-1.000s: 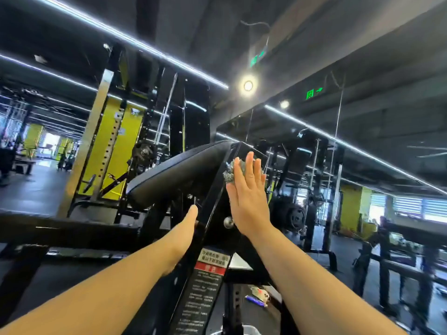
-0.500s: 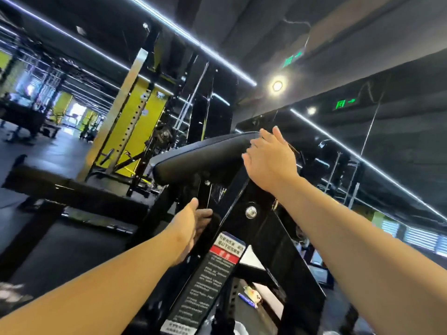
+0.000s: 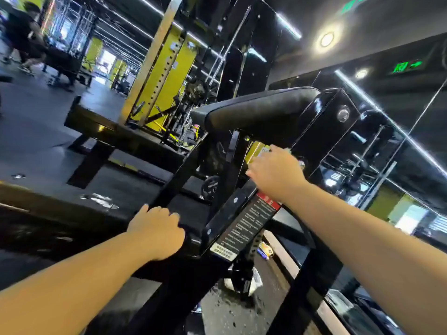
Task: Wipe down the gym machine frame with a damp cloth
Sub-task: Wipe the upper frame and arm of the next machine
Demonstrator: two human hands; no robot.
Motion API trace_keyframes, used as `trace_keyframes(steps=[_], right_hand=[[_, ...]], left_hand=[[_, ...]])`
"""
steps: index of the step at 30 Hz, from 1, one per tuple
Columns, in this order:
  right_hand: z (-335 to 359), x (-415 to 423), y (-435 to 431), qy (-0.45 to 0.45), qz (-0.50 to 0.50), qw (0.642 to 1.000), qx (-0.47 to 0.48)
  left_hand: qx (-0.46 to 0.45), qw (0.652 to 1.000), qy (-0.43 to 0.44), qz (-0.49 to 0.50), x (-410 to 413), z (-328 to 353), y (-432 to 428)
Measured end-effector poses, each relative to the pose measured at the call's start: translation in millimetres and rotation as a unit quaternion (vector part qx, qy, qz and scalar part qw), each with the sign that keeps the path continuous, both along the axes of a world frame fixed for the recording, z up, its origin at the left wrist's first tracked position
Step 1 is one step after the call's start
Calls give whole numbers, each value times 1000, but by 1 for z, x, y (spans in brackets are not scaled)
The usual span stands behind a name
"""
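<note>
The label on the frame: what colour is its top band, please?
The band is red, seen in the head view.

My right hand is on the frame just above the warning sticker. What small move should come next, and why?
Probably draw the right hand down the black frame post across the warning sticker: that stretch lies just below it, and the left hand grips the lower bar, steadying. The cloth is not clearly visible.

We see both bare forearms stretched forward. Our left hand (image 3: 157,232) grips a glossy black metal frame bar (image 3: 192,241), knuckles up. Our right hand (image 3: 275,172) reaches higher, back towards us, fingers hidden.
</note>
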State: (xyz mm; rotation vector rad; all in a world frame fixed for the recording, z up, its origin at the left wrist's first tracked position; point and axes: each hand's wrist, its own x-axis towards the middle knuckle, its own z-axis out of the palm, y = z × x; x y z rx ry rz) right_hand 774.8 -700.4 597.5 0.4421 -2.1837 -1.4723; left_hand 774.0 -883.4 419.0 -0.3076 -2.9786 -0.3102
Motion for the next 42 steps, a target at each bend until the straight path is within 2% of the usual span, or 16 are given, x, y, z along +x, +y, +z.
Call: trace_keyframes(steps=[3,4,8,11,15,17,19,23,27,30,33,35,38,40,42], right_hand=[[34,9,3,73,-16,997,-6],[30,14,-4,64,-15,998,-14],[-63,22,-23,-78,27,996,-41],[-69,12,-18,-84,57,993,-56],[-68,13,-21,-105,68,990,-71],[-83,14,-28,-110,42,991,-60],[-116,15,-37,-137,11,986,-93],[-158,15,-63,-155,0,942,-298],[-157,10,-76,-161,-16,871,-463],[-159,8,-108,-156,15,846,-510],[-166,15,-167,-236,117,799,-541],[-175,21,-183,-275,183,771,-545],[-176,26,-150,-281,177,786,-521],[-173,27,-116,-273,133,796,-524],[-172,31,-99,-239,84,802,-542]], left_hand=[[-49,999,-20,15,6,10,-5],[-46,998,-32,22,6,13,-9],[-88,996,-7,-8,7,14,-4],[-123,992,7,-13,8,13,-5],[-104,994,14,4,7,10,-2],[-118,993,8,-12,4,9,-3],[-143,989,-5,-32,-1,6,-6],[-195,979,22,-56,1,14,-18],[-275,957,89,2,12,36,-66],[-267,958,56,91,11,37,-124],[-269,953,7,142,5,23,-176],[-234,960,-16,154,3,13,-198],[-205,970,23,126,6,0,-218],[-235,963,84,104,9,-7,-222],[-305,940,133,75,11,-13,-219]])
